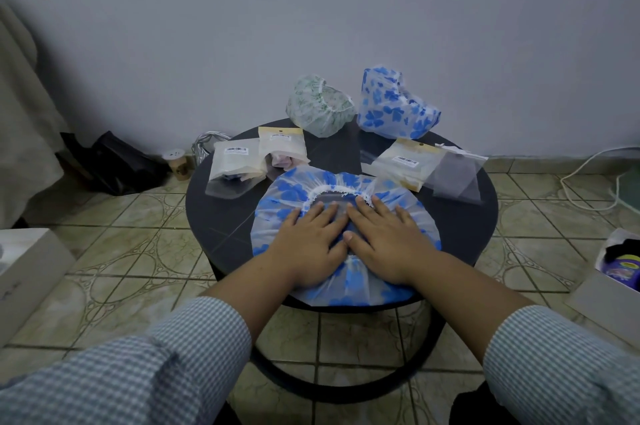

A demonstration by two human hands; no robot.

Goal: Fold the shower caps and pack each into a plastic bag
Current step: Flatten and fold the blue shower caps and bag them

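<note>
Pressing my left hand (308, 240) and right hand (387, 240) flat (fingers straight) on the blue-flowered translucent plastic shower cap (408, 206); clear plastic bags (456, 177) beyond my right fingertips.

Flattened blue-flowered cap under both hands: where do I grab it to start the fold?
Judging by its pose, pinch the blue-flowered cap at its near rim, coming from your side. It lies spread flat, and both the left hand and right hand already press its middle.
</note>
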